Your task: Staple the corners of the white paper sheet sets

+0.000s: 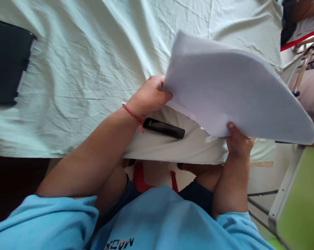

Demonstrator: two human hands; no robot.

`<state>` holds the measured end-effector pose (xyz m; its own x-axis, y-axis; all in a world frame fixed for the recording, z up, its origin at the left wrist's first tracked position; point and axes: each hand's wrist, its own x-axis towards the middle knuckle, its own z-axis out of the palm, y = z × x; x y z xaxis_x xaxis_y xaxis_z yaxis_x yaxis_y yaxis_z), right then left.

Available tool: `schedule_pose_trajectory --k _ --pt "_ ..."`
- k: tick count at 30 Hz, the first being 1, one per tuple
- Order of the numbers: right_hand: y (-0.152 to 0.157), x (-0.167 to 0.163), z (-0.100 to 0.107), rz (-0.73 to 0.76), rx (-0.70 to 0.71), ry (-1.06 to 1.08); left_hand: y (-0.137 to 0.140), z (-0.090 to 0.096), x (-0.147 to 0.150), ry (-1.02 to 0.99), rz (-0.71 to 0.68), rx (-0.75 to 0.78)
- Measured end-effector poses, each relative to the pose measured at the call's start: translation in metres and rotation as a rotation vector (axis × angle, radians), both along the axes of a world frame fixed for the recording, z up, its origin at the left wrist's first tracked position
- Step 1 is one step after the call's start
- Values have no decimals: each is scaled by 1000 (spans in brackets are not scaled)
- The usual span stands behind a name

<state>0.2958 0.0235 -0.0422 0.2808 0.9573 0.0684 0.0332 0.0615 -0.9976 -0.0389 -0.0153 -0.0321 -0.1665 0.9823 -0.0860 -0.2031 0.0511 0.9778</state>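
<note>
A stack of white paper [224, 90] is held up above the table, its right side bending down past the table's edge. My left hand [153, 93] grips the left edge of the stack, thumb on top. On the near edge my right hand [239, 140] has its thumb pressed on the upper sheet, while its other fingers are hidden underneath. Just below my left wrist, which wears a red cord, lies a slim black case [163, 128] on the cloth.
A pale green cloth [89, 69] with wrinkles covers the table. The black flat box or device [9, 62] rests at the far left. On the right stand a green-topped folding table [303, 198] and another person, partly visible [306, 90].
</note>
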Motion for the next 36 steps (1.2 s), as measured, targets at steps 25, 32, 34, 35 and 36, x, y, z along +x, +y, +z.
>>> schedule_pose_trajectory --k 25,32,34,35,36 --pt "5 -4 9 -125 167 121 -8 6 -12 78 -272 -154" --pt "5 -6 10 -122 185 138 -9 10 -12 89 -246 -121" --pt "4 -5 10 -119 184 140 -10 10 -11 70 -243 -118" --pt "4 -4 11 -118 182 142 -10 11 -11 63 -237 -115" --pt "4 -3 11 -117 182 145 -10 11 -10 59 -231 -110"
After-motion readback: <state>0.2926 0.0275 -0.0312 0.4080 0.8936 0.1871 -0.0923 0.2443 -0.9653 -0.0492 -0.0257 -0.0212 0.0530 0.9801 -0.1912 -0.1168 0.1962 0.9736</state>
